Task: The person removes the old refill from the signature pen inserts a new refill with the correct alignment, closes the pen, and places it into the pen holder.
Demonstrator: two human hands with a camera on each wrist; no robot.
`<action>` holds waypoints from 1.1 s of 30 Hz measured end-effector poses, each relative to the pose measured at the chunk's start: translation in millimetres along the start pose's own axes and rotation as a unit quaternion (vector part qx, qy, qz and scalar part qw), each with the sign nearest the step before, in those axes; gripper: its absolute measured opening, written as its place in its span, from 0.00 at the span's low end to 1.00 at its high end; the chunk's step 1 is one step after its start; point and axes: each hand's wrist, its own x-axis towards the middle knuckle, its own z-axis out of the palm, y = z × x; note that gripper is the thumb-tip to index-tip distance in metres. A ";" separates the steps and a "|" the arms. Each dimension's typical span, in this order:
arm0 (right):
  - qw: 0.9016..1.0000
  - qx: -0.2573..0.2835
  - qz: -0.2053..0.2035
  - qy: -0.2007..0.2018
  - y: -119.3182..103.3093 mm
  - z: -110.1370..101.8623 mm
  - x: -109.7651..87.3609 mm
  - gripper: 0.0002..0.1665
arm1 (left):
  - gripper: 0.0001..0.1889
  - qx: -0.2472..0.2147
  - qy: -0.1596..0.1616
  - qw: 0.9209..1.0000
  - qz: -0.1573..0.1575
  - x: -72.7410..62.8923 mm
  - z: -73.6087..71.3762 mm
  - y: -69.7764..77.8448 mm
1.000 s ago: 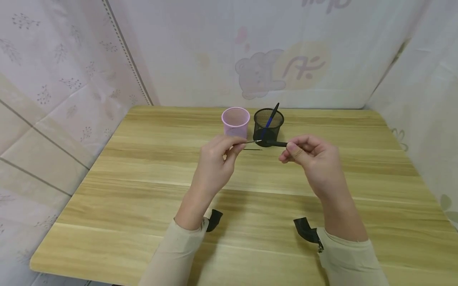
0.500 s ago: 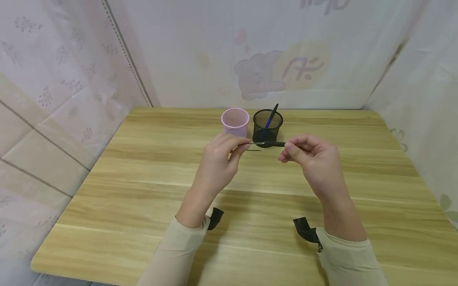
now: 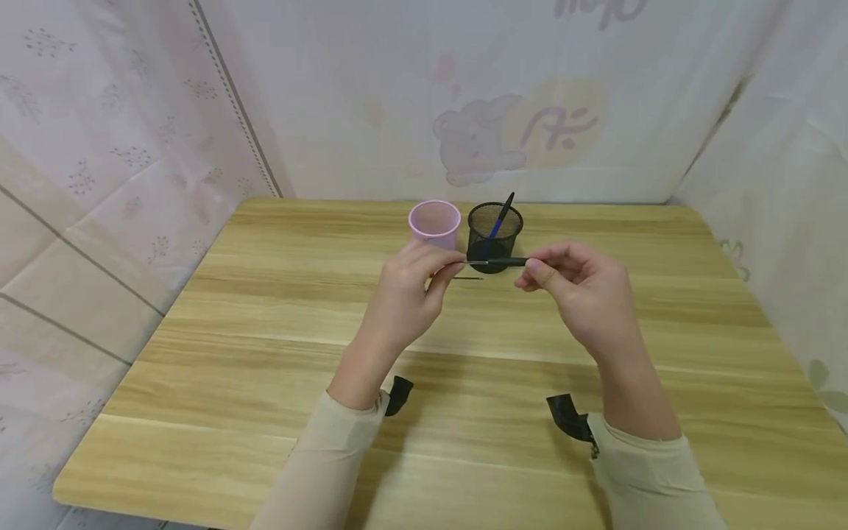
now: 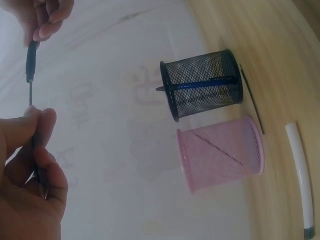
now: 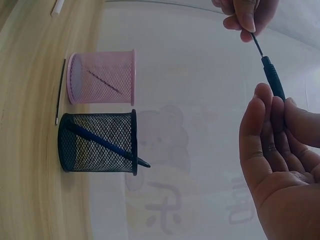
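Between finger and thumb, my left hand pinches a thin pen refill, whose rear part runs along the palm in the left wrist view. A black pen barrel, short and tapered, is held by the thumb and fingers of my right hand. Both pieces lie in one line above the table, the refill's end meeting the barrel's open end. How deep it sits inside cannot be seen. Behind the hands stand a pink mesh cup and a black mesh cup, the latter with a blue-and-black pen leaning in it.
Another thin dark refill lies on the wooden table before the cups. One more dark stick shows through the pink mesh. A white tube with a dark end rests nearby. Patterned curtains surround the table.
My left hand has moved slightly right, bringing the refill into line with the black barrel; its light tip, visible earlier at the barrel's end, is now out of sight. The right hand has barely shifted.
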 end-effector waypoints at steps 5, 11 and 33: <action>1.000 0.009 -0.004 -0.008 0.5 1.1 0.9 0.11 | 0.05 -0.008 -0.001 1.000 -0.011 0.9 1.4 -2.3; 0.999 0.028 -0.011 -0.015 0.3 5.0 3.2 0.11 | 0.06 -0.012 -0.013 1.000 -0.015 3.9 1.9 -0.6; 0.992 0.122 -0.018 0.001 5.0 6.9 4.5 0.07 | 0.16 -0.070 0.005 0.996 -0.056 -3.2 -2.0 -9.7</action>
